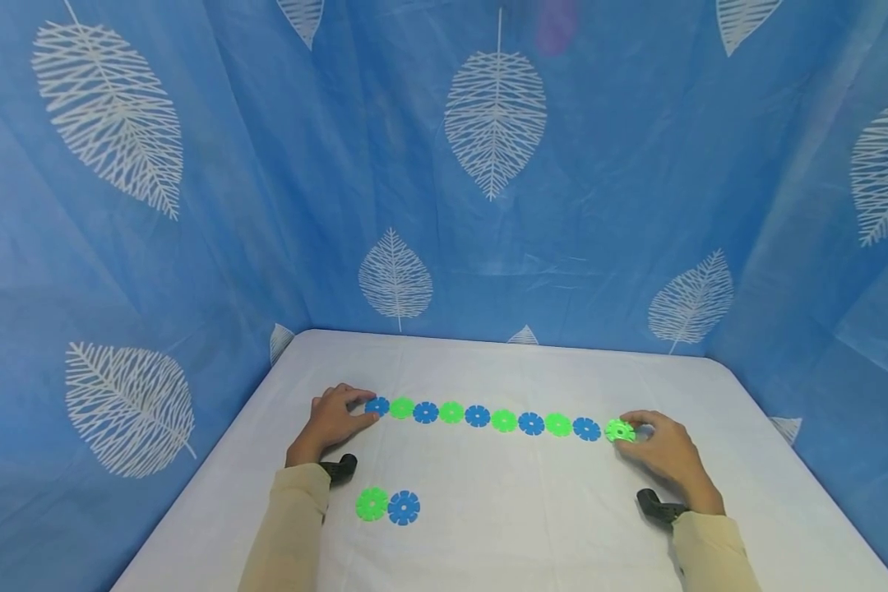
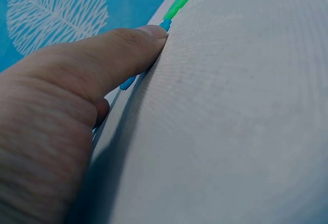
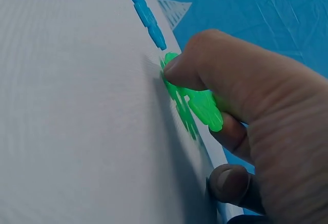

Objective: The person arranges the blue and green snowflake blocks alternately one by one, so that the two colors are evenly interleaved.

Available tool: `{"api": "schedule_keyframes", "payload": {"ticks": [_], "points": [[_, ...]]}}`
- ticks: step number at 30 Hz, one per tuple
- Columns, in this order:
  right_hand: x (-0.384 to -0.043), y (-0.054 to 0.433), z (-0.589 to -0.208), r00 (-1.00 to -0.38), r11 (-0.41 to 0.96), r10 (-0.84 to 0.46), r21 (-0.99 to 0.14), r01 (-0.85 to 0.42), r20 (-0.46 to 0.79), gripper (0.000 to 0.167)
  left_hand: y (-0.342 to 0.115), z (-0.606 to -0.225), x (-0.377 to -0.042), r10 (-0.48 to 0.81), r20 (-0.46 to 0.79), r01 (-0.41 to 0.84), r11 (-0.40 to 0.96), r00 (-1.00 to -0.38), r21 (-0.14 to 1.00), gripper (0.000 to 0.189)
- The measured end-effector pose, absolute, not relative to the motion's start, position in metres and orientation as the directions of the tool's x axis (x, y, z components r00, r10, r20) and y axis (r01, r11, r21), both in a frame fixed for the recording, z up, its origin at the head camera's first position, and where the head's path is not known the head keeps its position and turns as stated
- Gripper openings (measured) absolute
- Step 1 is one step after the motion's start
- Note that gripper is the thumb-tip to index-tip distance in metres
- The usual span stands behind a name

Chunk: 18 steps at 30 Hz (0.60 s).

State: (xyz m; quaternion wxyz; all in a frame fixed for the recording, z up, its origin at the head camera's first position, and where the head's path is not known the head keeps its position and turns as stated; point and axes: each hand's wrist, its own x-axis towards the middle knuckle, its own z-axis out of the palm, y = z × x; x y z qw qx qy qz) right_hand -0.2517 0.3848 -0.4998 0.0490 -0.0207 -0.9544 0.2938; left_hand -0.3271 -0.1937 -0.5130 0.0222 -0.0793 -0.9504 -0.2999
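Note:
A row of blue and green notched plastic discs, snowflake-shaped, runs across the white table, colours alternating. At its left end my left hand (image 1: 335, 421) holds the edges of a blue disc (image 1: 376, 406) between thumb and fingers; in the left wrist view the thumb (image 2: 138, 42) covers part of it. My right hand (image 1: 664, 450) pinches a green disc (image 1: 620, 431) at the right end, just apart from the last blue disc (image 1: 587, 429). The right wrist view shows this green disc (image 3: 205, 110) tilted, with another green notched shape beneath it near the cloth.
Nearer the front left, a loose green disc (image 1: 372, 504) and a blue disc (image 1: 404, 508) lie side by side. White cloth covers the table (image 1: 518, 518). Blue curtains (image 1: 599, 164) with white leaf prints stand behind it and along both sides.

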Motion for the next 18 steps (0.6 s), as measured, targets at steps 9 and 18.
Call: {"api": "schedule_keyframes", "payload": {"ticks": [9, 18], "points": [[-0.2531, 0.3841, -0.4991, -0.998, 0.839, 0.066, -0.542, 0.049, 0.011, 0.062, -0.1936, -0.5111, -0.3253, 0.141, 0.102, 0.175, 0.802, -0.985, 0.572, 0.045], [-0.2550, 0.3841, -0.4996, -0.998, 0.846, 0.059, -0.529, 0.065, -0.028, 0.061, -0.1920, -0.5102, -0.3249, 0.127, 0.086, 0.154, 0.804, -0.988, 0.575, 0.045]]}}
